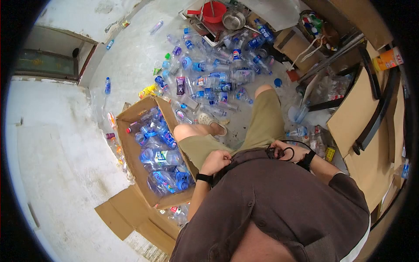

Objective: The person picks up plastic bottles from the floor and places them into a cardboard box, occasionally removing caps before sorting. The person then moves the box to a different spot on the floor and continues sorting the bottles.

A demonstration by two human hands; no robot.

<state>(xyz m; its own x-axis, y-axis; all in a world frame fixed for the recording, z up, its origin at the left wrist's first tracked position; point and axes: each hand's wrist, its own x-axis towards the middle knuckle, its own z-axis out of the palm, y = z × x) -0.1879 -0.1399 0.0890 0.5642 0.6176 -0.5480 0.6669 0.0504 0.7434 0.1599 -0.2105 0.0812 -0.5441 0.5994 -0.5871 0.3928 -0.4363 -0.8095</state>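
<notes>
I sit in a dark brown shirt (279,196) and olive shorts (266,120). My left hand (217,162) is closed at the shirt's lower edge, its fingers pinched on what looks like the hem. Over my lap, my right hand (286,150) closes around a thin black cord (289,153) that loops out beside the fingers. Both wrists wear black bands. Close to my left arm stands an open cardboard box (174,124) with several empty plastic bottles (166,157) in it, some with blue labels.
Many loose plastic bottles (218,78) cover the floor ahead of my feet. A red bowl (213,12) and a metal pan (234,20) lie behind them. Flattened cardboard (362,118) and black curved bars (379,109) lean at the right. A white wall (48,144) runs along the left.
</notes>
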